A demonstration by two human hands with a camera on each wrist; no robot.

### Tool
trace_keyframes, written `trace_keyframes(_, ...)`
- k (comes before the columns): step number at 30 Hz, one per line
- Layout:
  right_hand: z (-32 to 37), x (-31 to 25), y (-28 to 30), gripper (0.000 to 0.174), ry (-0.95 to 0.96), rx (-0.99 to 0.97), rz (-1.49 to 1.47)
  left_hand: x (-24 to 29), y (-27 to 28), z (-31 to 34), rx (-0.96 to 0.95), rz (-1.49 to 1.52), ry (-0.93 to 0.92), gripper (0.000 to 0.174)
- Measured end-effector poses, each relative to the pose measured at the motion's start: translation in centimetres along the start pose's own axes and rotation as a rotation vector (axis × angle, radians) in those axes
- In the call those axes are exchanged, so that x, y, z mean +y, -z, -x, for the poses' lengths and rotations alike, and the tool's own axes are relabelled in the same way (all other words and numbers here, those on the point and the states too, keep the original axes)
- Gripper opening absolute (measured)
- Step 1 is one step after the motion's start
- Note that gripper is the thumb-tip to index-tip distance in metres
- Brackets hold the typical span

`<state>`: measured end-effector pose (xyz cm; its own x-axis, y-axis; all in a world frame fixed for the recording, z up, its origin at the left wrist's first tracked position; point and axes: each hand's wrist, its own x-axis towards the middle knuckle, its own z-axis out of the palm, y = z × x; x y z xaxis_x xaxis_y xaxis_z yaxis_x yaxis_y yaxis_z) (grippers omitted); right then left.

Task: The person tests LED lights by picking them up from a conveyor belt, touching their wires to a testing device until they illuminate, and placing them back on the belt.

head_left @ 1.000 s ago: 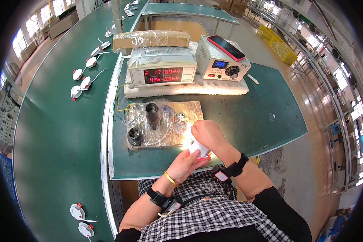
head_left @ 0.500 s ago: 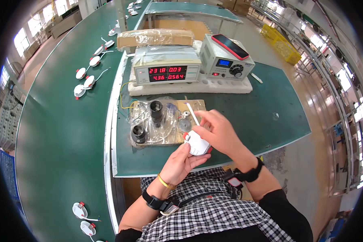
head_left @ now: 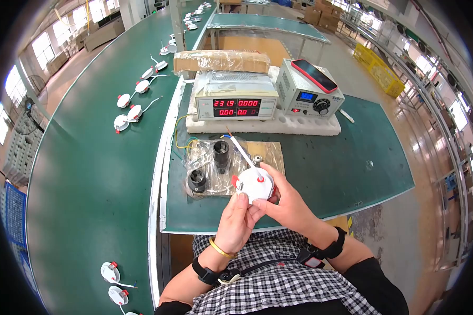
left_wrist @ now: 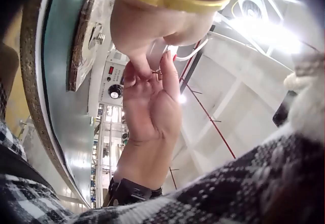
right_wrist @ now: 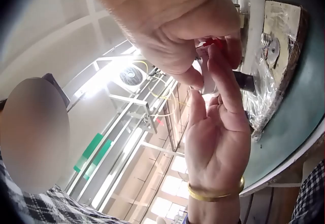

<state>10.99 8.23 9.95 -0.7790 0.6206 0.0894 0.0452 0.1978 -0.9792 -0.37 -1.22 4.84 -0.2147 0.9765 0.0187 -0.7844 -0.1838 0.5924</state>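
Observation:
A round white lamp [head_left: 256, 185] with red clips and a white cable is held between both hands in the head view, over the table's near edge. The left hand [head_left: 237, 220] grips its lower left rim, thumb on the white face. On the right side, the right hand [head_left: 289, 206] pinches the rim between thumb and fingers. The cable [head_left: 242, 152] points up and away towards a wooden board [head_left: 270, 152] with black sockets [head_left: 221, 155]. In the right wrist view the lamp [right_wrist: 207, 76] is partly hidden by the fingers.
Behind the board stand a meter [head_left: 237, 106] with red digits and a grey control box [head_left: 310, 97] carrying a phone [head_left: 314, 75]. More white lamps [head_left: 135, 112] lie on the long green table [head_left: 89, 189] at the left. A yellow crate [head_left: 378, 70] is on the floor.
The lamp was glowing and is now unlit, its cable side facing up. The right hand has moved from the cable to the rim. The meter's lower readings have dropped to zero.

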Motion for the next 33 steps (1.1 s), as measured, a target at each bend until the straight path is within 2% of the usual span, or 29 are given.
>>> trace_keyframes(7, -0.3, 0.8, -0.7, 0.070, 0.034, 0.010, 0.030, -0.1, -0.1, 0.4, 0.080, -0.076, -0.037, 0.046)
trace_keyframes(8, -1.6, 1.1, -1.3, 0.071, 0.084, -0.023, 0.084, 1.1, 0.6, 0.3, 0.027, -0.100, -0.069, 0.045)
trace_keyframes(9, -0.7, 1.3, -1.7, 0.072, 0.020, 0.022, -0.067, 0.6, 0.3, 0.8, 0.086, -0.083, -0.037, 0.044)
trace_keyframes(11, -1.0, 3.0, -2.3, 0.075, 0.068, -0.020, 0.029, 1.7, 0.9, 1.6, 0.149, -0.147, -0.029, 0.043)
trace_keyframes(13, -1.3, 1.8, -2.8, 0.077, 0.021, -0.131, 0.053, 4.7, 3.3, 3.7, 0.199, -0.399, -0.006, 0.045)
trace_keyframes(14, -1.5, 1.7, -2.4, 0.079, 0.090, -0.120, 0.113, 7.2, 4.8, 5.0, 0.295, -0.531, -0.026, 0.046)
trace_keyframes(15, -1.8, 1.4, -1.7, 0.075, 0.063, -0.101, 0.143, 10.4, 5.6, 6.5, 0.467, -0.717, -0.013, 0.046)
trace_keyframes(16, -2.2, 1.6, -0.8, 0.071, 0.055, -0.068, 0.136, 13.1, 7.9, 7.8, 0.573, -0.745, -0.098, 0.042)
trace_keyframes(17, -2.4, 2.0, 0.3, 0.067, 0.046, -0.033, 0.128, 15.9, 8.7, 9.1, 0.717, -0.917, -0.147, 0.037)
trace_keyframes(18, -2.4, 2.4, 1.3, 0.063, 0.020, 0.016, 0.066, 18.9, 10.2, 11.0, 0.733, -1.011, -0.058, 0.035)
trace_keyframes(20, -2.5, 3.5, 3.1, 0.059, -0.034, 0.100, -0.019, 23.4, 14.1, 14.4, 0.778, -1.436, 0.129, 0.029)
trace_keyframes(21, -2.6, 4.0, 3.9, 0.058, -0.062, 0.137, -0.041, 25.2, 14.2, 14.6, 0.870, -1.779, 0.223, 0.024)
trace_keyframes(23, -2.8, 4.7, 4.8, 0.055, -0.063, 0.150, -0.029, 27.9, 14.9, 12.2, 0.904, -2.159, 0.003, 0.022)
trace_keyframes(25, -3.2, 5.2, 5.3, 0.049, -0.133, 0.210, -0.028, 29.6, 15.1, 6.5, 0.928, -2.097, -0.196, 0.020)
trace_keyframes(27, -3.6, 5.9, 5.5, 0.047, -0.146, 0.237, -0.014, 30.8, 16.8, 0.1, 0.801, -2.136, -0.330, 0.016)
trace_keyframes(29, -3.7, 6.6, 6.0, 0.046, -0.167, 0.235, 0.006, 31.0, 19.5, -5.9, 0.702, -2.193, -0.392, 0.015)
trace_keyframes(32, -3.6, 6.7, 6.3, 0.044, -0.213, 0.251, -0.027, 30.9, 22.3, -11.1, 0.641, -2.354, -0.341, 0.014)
trace_keyframes(33, -3.6, 6.6, 6.4, 0.044, -0.215, 0.258, -0.028, 31.0, 23.0, -12.1, 0.573, -2.410, -0.272, 0.012)
